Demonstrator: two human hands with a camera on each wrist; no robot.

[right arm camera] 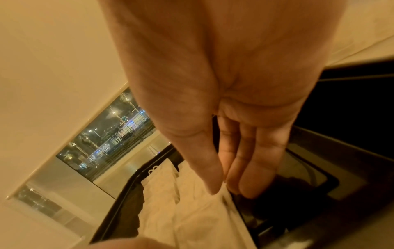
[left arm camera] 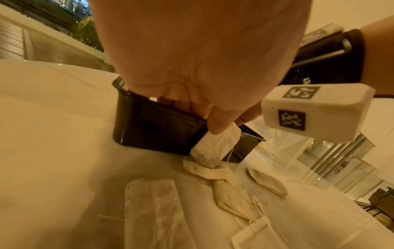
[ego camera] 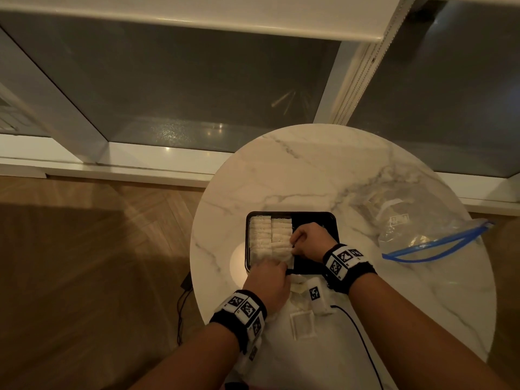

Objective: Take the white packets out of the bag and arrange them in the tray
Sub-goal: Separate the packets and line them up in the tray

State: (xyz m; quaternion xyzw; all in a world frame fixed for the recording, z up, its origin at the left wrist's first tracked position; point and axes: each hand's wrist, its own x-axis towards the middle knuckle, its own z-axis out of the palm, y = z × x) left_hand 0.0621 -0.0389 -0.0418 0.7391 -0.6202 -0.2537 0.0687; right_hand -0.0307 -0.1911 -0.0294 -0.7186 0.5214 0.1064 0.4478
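Observation:
A black tray (ego camera: 332, 220) sits mid-table with two columns of white packets (ego camera: 270, 237) filling its left part. Its right part is bare. My left hand (ego camera: 281, 267) is at the tray's near edge and pinches a white packet (left arm camera: 213, 150) under the thumb. That packet hangs down over the tray's near wall (left arm camera: 153, 129). My right hand (ego camera: 294, 247) is inside the tray, and its thumb and fingers (right arm camera: 251, 182) pinch the edge of a white packet (right arm camera: 213, 210) at the near end of the second column. The clear zip bag (ego camera: 416, 229) lies open at the right.
Several loose white packets (ego camera: 302, 323) lie on the marble table (ego camera: 309, 170) between my forearms, also seen as loose packets (left arm camera: 153, 210). A white marker block (ego camera: 315, 295) and a black cable (ego camera: 360, 336) are beside them. The table's edge and wooden floor are to the left.

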